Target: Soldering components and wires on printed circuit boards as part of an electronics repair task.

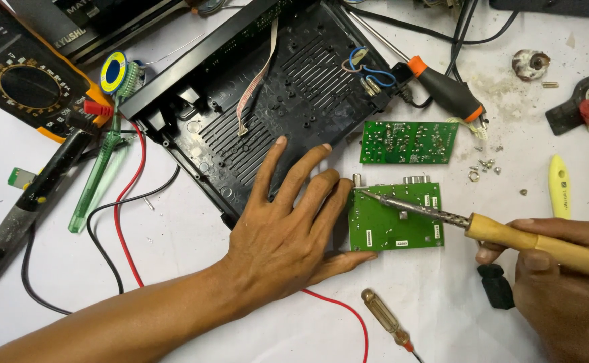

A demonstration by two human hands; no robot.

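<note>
The black plastic casing [274,94] is lain on by the left hand [287,228], spread flat, fingertips steadying the near green circuit board [395,222]. From the right, a wooden-handled soldering iron [442,216], gripped by the right hand [563,275], is touched to its far-left corner.

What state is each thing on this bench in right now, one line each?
Left hand: flat, steadying the near board.
Right hand: gripping the soldering iron.
Soldering iron: held, tip at the near board's top left corner.
Near green board: out of the case, flat.
Far green board: out, flat, untouched.
Black case: open, boards removed.
Orange-handled screwdriver: lying idle.
Multimeter: lying idle, leads attached.
</note>
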